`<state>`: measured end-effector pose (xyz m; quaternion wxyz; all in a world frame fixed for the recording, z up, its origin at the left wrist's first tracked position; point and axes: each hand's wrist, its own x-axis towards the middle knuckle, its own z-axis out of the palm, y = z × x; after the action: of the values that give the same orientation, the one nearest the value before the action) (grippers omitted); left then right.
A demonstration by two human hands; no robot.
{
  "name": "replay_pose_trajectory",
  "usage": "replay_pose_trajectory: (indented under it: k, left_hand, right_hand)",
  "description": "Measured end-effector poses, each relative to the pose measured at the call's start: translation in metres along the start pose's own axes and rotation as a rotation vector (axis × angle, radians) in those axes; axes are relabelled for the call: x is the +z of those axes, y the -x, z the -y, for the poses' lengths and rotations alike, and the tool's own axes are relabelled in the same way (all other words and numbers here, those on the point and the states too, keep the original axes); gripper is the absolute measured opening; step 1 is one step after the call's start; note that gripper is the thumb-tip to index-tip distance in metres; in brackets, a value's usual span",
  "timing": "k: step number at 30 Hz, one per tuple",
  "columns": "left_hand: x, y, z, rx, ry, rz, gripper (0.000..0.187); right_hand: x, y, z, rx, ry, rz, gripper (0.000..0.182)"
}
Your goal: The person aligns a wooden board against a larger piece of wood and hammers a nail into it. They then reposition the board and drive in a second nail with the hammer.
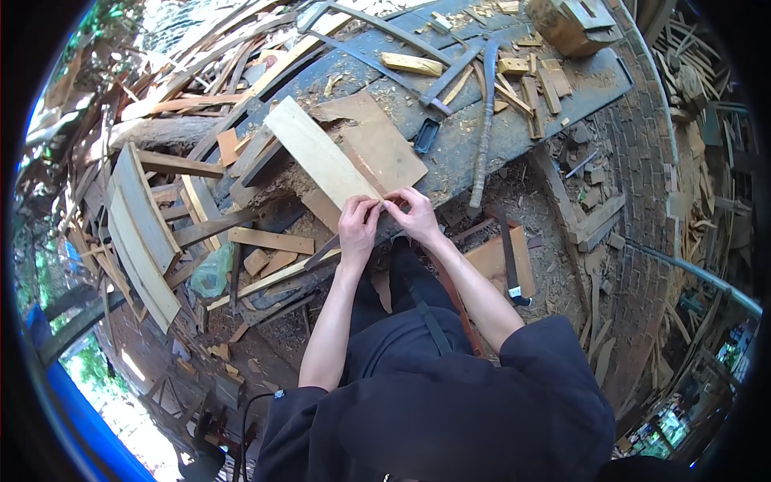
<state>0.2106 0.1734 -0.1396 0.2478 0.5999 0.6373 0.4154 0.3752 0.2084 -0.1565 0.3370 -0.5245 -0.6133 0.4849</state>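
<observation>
Fine fingertip work at near end of pale plank [317, 149], by look of it. Best done with light pinch, wrists steady, skin off raw edges: splinters likely.

Left hand [359, 221]: fingers narrow, drawn toward thumb. Right hand [411, 213]: also narrow, tips meeting left's. Anything small between tips? Cannot tell.

Plank's near end right at fingertips; exact contact unclear. Rest runs far and left from hands, brown board [384, 140] along its right side.

plank [317, 151] left of panel [391, 143], tray [426, 136] right; wood block [556, 30] on workbench [590, 84], far right
</observation>
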Motion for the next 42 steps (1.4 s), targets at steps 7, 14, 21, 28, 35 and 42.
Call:
replay_pose_trajectory:
  k: [7, 14, 21, 28, 35, 42]
  left_hand:
    - [-0.009, -0.004, -0.004, 0.027, 0.003, 0.004, 0.011]
    - [-0.011, -0.001, 0.0, 0.052, 0.03, -0.025, 0.012]
    - [-0.013, 0.004, 0.002, 0.07, 0.036, -0.057, 0.011]
    - [0.031, 0.022, 0.034, -0.223, 0.779, -0.155, 0.013]
    - [0.004, 0.011, 0.036, 0.281, 0.101, -0.202, 0.011]
    - [-0.012, 0.014, 0.027, 0.184, 0.17, -0.222, 0.009]
  right_hand:
    - [0.004, -0.002, -0.007, 0.012, -0.012, 0.016, 0.017]
    - [0.004, -0.002, -0.002, 0.083, 0.001, 0.064, 0.017]
    - [0.009, -0.006, 0.033, -0.02, 0.212, -0.143, 0.019]
    - [0.125, -0.025, 0.179, -0.332, 0.115, 0.152, 0.017]
    - [0.392, -0.028, 0.134, 0.415, -0.018, 0.898, 0.023]
    - [0.58, 0.0, 0.051, 0.715, 0.08, 0.51, 0.027]
